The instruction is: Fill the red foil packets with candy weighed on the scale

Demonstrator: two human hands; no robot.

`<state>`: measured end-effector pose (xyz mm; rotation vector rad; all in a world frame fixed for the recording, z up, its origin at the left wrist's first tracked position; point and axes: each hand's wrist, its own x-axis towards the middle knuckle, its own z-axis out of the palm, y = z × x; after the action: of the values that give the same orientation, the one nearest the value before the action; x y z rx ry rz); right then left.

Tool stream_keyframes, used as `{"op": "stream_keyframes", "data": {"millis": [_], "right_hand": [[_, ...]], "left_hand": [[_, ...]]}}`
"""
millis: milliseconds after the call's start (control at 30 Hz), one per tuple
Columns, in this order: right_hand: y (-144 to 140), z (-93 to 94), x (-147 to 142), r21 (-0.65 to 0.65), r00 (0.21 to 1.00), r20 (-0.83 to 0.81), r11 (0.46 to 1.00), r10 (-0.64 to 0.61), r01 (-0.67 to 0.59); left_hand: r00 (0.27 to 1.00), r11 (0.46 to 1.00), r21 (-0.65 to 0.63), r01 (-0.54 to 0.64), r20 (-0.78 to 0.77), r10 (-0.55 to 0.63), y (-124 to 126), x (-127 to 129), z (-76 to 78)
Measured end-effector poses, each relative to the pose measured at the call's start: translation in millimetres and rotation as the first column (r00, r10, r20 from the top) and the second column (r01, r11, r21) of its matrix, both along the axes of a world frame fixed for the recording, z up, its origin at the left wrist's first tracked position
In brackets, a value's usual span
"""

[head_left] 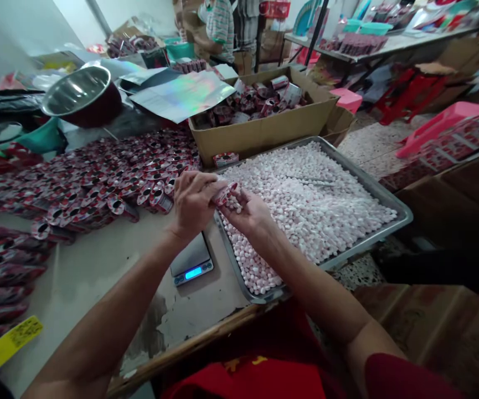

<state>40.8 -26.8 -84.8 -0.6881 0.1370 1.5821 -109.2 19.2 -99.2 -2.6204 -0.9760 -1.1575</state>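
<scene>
Hands are meeting over the near left corner of the metal tray (pixel 392 200). We are pinching a small red packet (pixel 223 194) in our left hand (pixel 192 202), fingers closed round it. Our right hand (pixel 251 213) is cupping a few white candies (pixel 234 206) against the packet's mouth, palm up, fingers curled narrow. White candies (pixel 314 205) are filling the tray. Just near our wrists a digital scale (pixel 191 260) is glowing blue on the table (pixel 93 277). Left of us, empty red packets (pixel 110 177) are lying heaped; beyond, a cardboard box (pixel 264 130) is holding more.
</scene>
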Motion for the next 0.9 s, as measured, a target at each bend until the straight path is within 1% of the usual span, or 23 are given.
{"op": "stream_keyframes", "data": {"millis": [67,133,167,200,267,300,333,367,400,467,533,567,600,633,700,733,767,800,833,867,900], "right_hand": [[-2,3.6,1,-0.099,0.999,-0.035,0.995,-0.011,0.008],[-6,7.3,2,-0.156,1.0,-0.024,0.988,0.005,-0.009],[-10,8.7,3,-0.169,1.0,-0.003,0.985,0.024,-0.024],[-14,9.6,4,-0.178,0.999,0.018,0.983,0.048,-0.044],[-21,10.1,8,-0.174,0.993,0.048,0.98,0.108,-0.098],[-25,9.8,10,-0.161,0.988,0.062,0.978,0.144,-0.132],[-27,9.3,13,-0.138,0.98,0.079,0.975,0.183,-0.172],[-28,8.5,15,-0.109,0.97,0.105,0.972,0.221,-0.21],[-28,7.7,17,-0.078,0.957,0.141,0.967,0.253,-0.244],[-26,6.1,15,-0.029,0.916,0.225,0.942,0.331,-0.333],[-22,5.9,5,-0.011,0.858,0.289,0.898,0.425,-0.441],[-20,6.4,-2,-0.019,0.823,0.306,0.868,0.478,-0.497],[-18,7.4,-10,-0.033,0.791,0.315,0.839,0.525,-0.544],[-16,8.6,-18,-0.049,0.761,0.321,0.812,0.564,-0.581],[-13,11.2,-32,-0.076,0.714,0.33,0.771,0.618,-0.632],[-12,12.3,-37,-0.088,0.699,0.335,0.76,0.632,-0.644],[-11,13.0,-41,-0.1,0.691,0.342,0.755,0.637,-0.648],[-11,13.3,-43,-0.114,0.683,0.352,0.753,0.64,-0.648],[-10,13.3,-44,-0.124,0.671,0.367,0.748,0.645,-0.652],[-9,13.0,-44,-0.126,0.655,0.386,0.741,0.649,-0.66],[-9,12.6,-44,-0.122,0.634,0.409,0.727,0.657,-0.675]], "left_hand": [[0.988,0.99,-0.135,-0.032,0.146,0.052,-1,5,-7.3],[0.949,0.952,-0.307,-0.006,0.297,0.102,-5,4,-14.2],[0.917,0.913,-0.407,0.029,0.374,0.138,-9,0,-17.3],[0.875,0.858,-0.508,0.076,0.446,0.187,-13,-6,-19.9],[0.779,0.719,-0.668,0.191,0.549,0.303,-25,-26,-23.2],[0.738,0.648,-0.721,0.245,0.572,0.357,-32,-40,-24.0],[0.706,0.589,-0.757,0.284,0.58,0.406,-41,-53,-24.5],[0.689,0.543,-0.784,0.3,0.572,0.445,-49,-67,-25.0],[0.686,0.509,-0.808,0.298,0.552,0.475,-58,-80,-25.8],[0.699,0.457,-0.849,0.266,0.496,0.514,-72,-99,-29.9],[0.721,0.412,-0.88,0.239,0.444,0.532,-82,-109,-37.0],[0.742,0.397,-0.888,0.231,0.425,0.519,-85,-112,-40.9],[0.767,0.397,-0.89,0.223,0.412,0.492,-88,-113,-44.3],[0.793,0.42,-0.883,0.209,0.404,0.455,-90,-115,-46.7],[0.836,0.513,-0.844,0.153,0.388,0.389,-95,-122,-47.2],[0.842,0.563,-0.819,0.115,0.381,0.381,-97,-129,-45.3],[0.839,0.598,-0.798,0.074,0.374,0.395,-101,-138,-42.3],[0.828,0.621,-0.783,0.029,0.367,0.425,-104,-148,-38.4],[0.812,0.629,-0.777,-0.017,0.356,0.462,-108,-159,-34.2],[0.793,0.624,-0.78,-0.056,0.345,0.503,-112,-171,-29.9],[0.767,0.607,-0.79,-0.086,0.336,0.546,-116,-182,-25.9]]}}
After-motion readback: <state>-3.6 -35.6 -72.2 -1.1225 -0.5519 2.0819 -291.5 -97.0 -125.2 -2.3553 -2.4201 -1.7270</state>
